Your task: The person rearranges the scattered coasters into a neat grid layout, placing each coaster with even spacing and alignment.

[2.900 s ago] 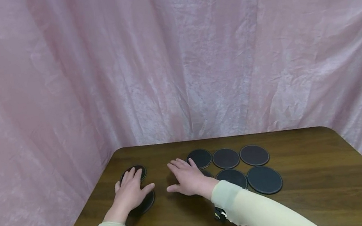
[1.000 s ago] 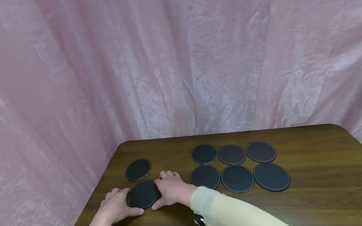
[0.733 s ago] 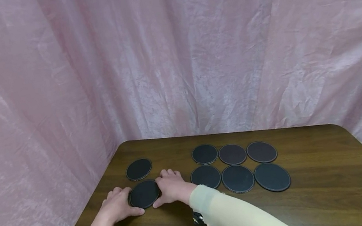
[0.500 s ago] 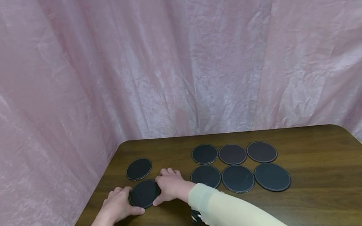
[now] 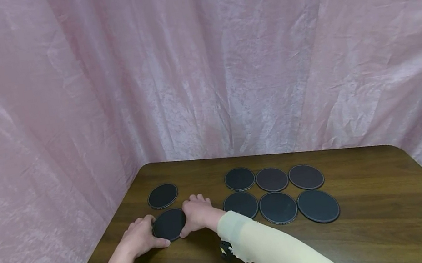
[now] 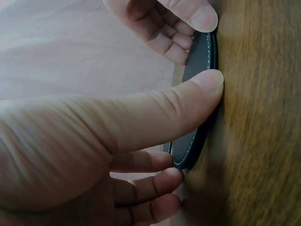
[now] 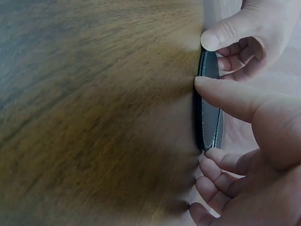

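Between my two hands lies a round black coaster [image 5: 169,225] with pale stitching round its rim, flat on the wooden table at the left. My left hand [image 5: 138,239] grips its left side, the thumb at the near edge and the fingers curled at the far side. From the right, my right hand [image 5: 198,215] holds the same coaster between thumb and fingers. Both thumbs press on the stitched rim in the left wrist view, where the coaster [image 6: 190,146] shows edge-on. Just behind it is another black coaster [image 5: 163,196], touched by neither hand.
Right of my hands, several dark coasters [image 5: 278,207] lie in two rows close together, some black and some brownish. My right forearm passes in front of the nearer row. A pink curtain [image 5: 201,68] hangs behind the table [image 5: 391,195].
Earlier my left hand was over the left coasters and my right hand beside the right group. Both then came to the near left coaster and hold it. Over the last second they barely move.
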The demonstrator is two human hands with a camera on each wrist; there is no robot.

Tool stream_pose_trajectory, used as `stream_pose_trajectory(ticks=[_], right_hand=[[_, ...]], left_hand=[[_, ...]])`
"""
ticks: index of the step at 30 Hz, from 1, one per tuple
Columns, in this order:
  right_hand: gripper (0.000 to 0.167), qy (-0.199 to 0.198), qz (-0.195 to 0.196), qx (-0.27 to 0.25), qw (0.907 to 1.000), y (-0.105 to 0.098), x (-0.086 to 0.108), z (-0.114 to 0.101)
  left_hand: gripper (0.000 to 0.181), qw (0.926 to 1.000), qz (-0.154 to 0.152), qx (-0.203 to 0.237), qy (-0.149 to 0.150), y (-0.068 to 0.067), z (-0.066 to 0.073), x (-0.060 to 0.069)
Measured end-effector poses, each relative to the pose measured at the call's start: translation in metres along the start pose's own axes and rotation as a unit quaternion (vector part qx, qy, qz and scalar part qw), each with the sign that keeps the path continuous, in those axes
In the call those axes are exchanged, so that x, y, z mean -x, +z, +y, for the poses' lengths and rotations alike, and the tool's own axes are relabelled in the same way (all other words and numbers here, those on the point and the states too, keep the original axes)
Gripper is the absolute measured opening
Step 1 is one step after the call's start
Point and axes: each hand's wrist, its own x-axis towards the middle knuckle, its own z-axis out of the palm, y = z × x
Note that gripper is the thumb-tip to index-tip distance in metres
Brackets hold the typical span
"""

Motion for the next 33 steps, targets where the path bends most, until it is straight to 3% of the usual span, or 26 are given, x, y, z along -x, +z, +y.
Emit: stream_pose_trajectory(ticks=[9,18,33], right_hand=[[0.076,0.015,0.013,-0.008,0.9998,-0.01,0.011,-0.005],[0.072,0.012,0.015,-0.039,0.999,-0.025,0.026,-0.006],[0.071,0.005,0.029,-0.058,0.9979,-0.033,0.037,0.016]], left_hand=[[0.096,1.0,0.0,0.005,-0.007,-0.002,0.007,0.001],[0.098,0.9998,-0.001,0.017,-0.009,-0.002,0.01,0.0],[0.096,0.9992,0.035,-0.007,0.017,0.002,0.031,-0.004]])
